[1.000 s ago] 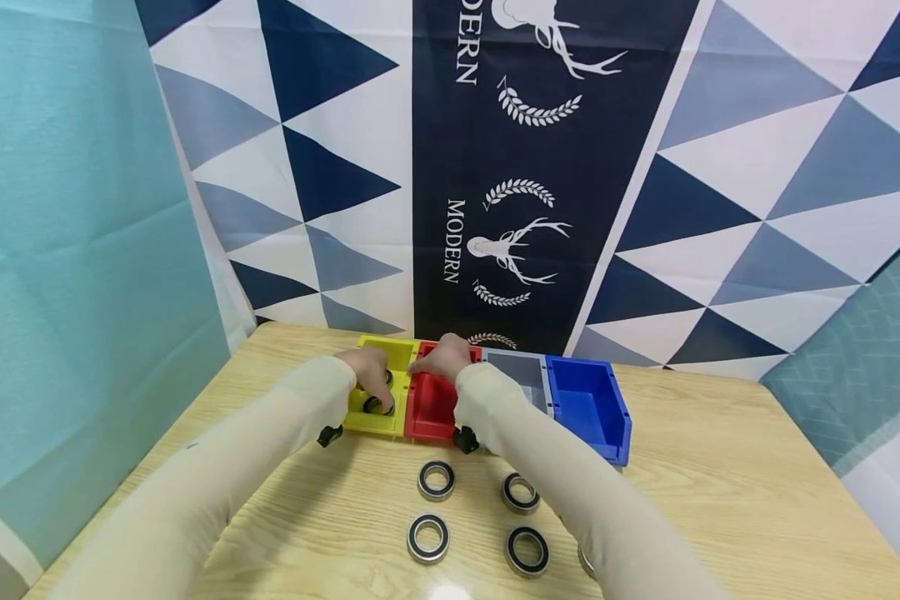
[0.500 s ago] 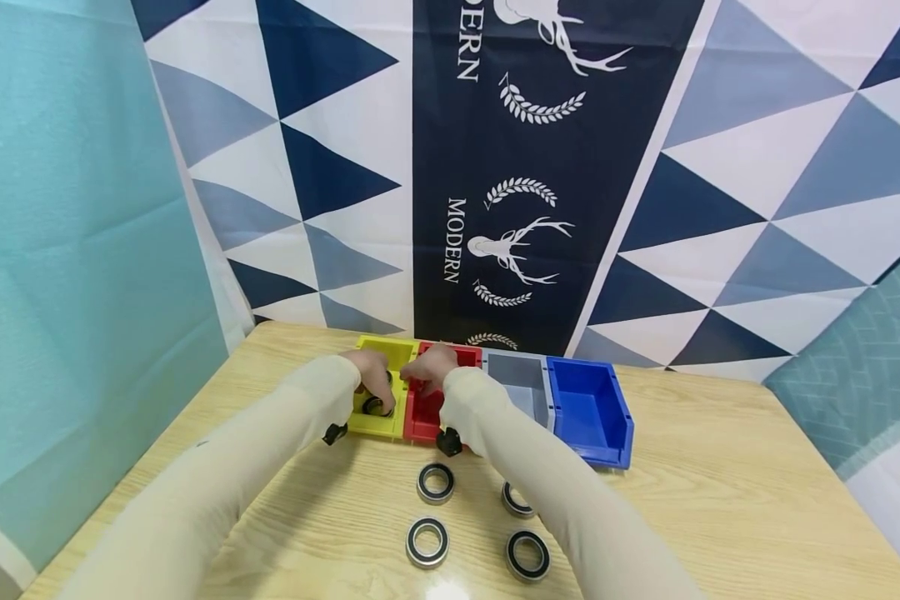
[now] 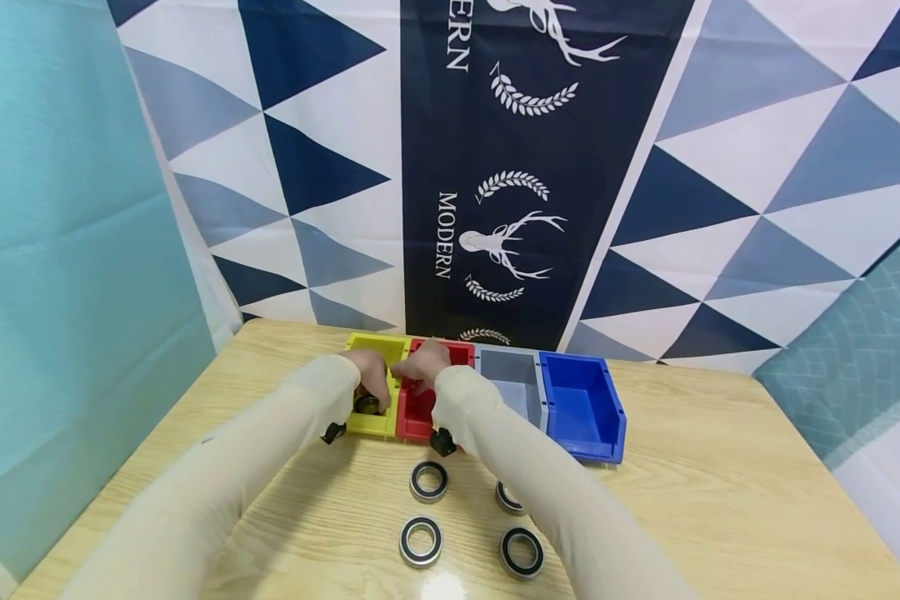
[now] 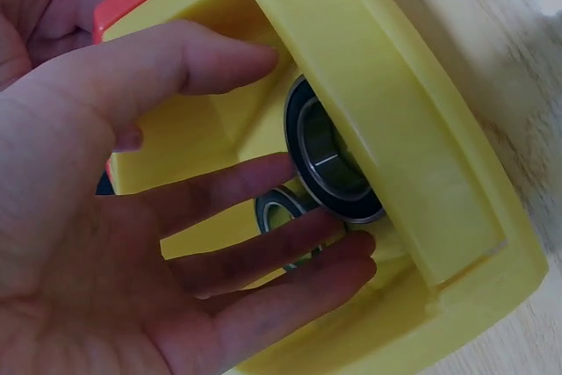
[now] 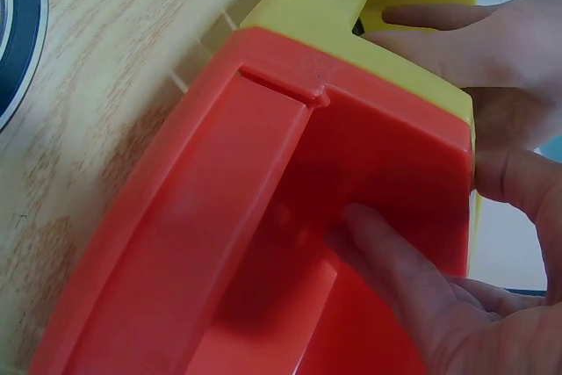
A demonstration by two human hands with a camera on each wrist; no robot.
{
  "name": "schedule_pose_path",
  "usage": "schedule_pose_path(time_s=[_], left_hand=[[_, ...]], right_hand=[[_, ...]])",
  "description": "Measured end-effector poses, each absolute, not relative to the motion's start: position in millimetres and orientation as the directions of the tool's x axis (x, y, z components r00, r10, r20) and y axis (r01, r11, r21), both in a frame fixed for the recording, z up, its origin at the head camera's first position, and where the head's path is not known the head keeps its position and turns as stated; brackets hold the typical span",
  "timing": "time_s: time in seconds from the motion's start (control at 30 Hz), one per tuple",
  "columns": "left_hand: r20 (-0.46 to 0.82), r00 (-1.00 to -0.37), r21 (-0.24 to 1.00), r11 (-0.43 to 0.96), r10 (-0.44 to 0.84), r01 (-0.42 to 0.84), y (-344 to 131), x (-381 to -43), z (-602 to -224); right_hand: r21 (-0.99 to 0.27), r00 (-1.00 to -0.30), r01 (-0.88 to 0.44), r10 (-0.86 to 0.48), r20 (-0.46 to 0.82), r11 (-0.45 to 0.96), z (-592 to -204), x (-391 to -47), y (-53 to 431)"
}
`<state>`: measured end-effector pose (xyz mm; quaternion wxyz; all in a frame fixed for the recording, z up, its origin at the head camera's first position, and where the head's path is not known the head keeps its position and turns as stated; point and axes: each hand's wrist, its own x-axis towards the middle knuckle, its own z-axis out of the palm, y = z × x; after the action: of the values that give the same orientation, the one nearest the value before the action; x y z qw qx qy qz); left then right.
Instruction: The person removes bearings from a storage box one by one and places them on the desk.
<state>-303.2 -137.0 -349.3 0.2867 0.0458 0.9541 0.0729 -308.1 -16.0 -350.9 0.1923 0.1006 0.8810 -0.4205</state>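
In the head view my left hand (image 3: 370, 373) reaches into the yellow bin (image 3: 375, 426). The left wrist view shows its fingers extended beside a tilted bearing (image 4: 329, 160) that leans against the bin's lipped wall, fingertips close to or touching it. The thumb stands apart from the fingers. A second, smaller-looking bearing (image 4: 277, 211) lies deeper, partly hidden by those fingers. Over the red bin (image 5: 202, 217), my right hand (image 3: 424, 364) has loosely bent fingers inside and its thumb at the wall beside the yellow bin. No object shows between thumb and fingers.
To the right, a grey bin (image 3: 516, 387) and a blue bin (image 3: 581, 400) adjoin the row. Loose bearings lie in front on the wooden table: one near bearing (image 3: 421, 542), one behind it (image 3: 428, 481), and another (image 3: 521, 552) beside my right sleeve (image 3: 540, 475). Patterned cloth (image 3: 487, 242) hangs behind.
My right hand has moved left over the red bin toward the wall shared with the yellow one. The left hand stays in the yellow bin. The head view has shifted slightly.
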Motion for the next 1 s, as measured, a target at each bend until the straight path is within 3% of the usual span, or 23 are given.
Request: schedule_pose_path(time_s=[0.17,0.63,1.0], left_hand=[[-0.491,-0.859,0.142,0.986,0.145,0.086,-136.1,-299.5,-350.5],[-0.305,-0.929,0.239,0.961,0.211,0.140,-129.6,-280.2,-360.8],[-0.342,-0.916,0.192,0.970,0.208,0.148,-133.6,-283.3,-360.5]], right_hand=[[-0.705,-0.906,0.330,0.002,-0.423,0.627,-348.9,-308.1,-18.2],[-0.711,-0.901,0.362,0.033,-0.432,0.603,-347.4,-305.8,-17.8],[-0.696,-0.914,0.332,0.033,-0.405,0.637,-350.5,-306.3,-18.1]])
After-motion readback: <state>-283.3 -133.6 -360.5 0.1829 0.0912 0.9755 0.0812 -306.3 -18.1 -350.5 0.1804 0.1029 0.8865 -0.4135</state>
